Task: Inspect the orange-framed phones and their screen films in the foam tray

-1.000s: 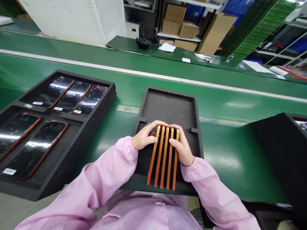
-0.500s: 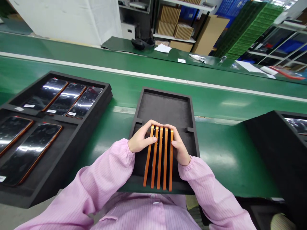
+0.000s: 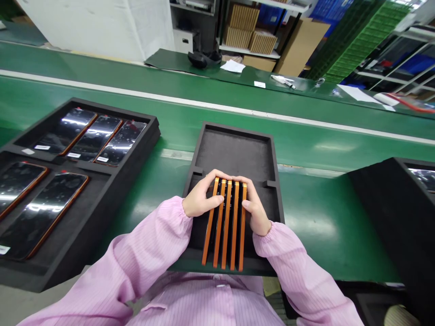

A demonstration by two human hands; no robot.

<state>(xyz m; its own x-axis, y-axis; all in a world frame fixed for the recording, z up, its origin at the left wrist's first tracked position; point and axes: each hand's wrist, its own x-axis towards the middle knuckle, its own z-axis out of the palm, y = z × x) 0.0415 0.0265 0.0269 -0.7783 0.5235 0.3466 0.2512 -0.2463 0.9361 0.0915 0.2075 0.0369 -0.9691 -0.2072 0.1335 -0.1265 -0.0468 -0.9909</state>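
Observation:
Several phones (image 3: 225, 226) with orange edges stand on their sides in a row, close together, over the near half of a black foam tray (image 3: 234, 147). My left hand (image 3: 203, 195) wraps round the far left end of the row, its thumb lying across the upper edges. From the right, my right hand (image 3: 253, 208) closes on the same row, thumb against the rightmost phone. The fingertips of both hands meet behind the far ends, partly hidden. The tray's far compartment holds nothing.
To the left, a larger black tray (image 3: 124, 181) holds several phones lying screen up, such as one phone (image 3: 47, 213) in its near compartment. Another black tray (image 3: 377, 203) stands at the right, tilted. Papers (image 3: 233, 66) and small items lie beyond the white strip on the green bench (image 3: 312, 222).
Hardly anything differs. Both hands keep their hold on the row of phones, and the view has shifted very slightly.

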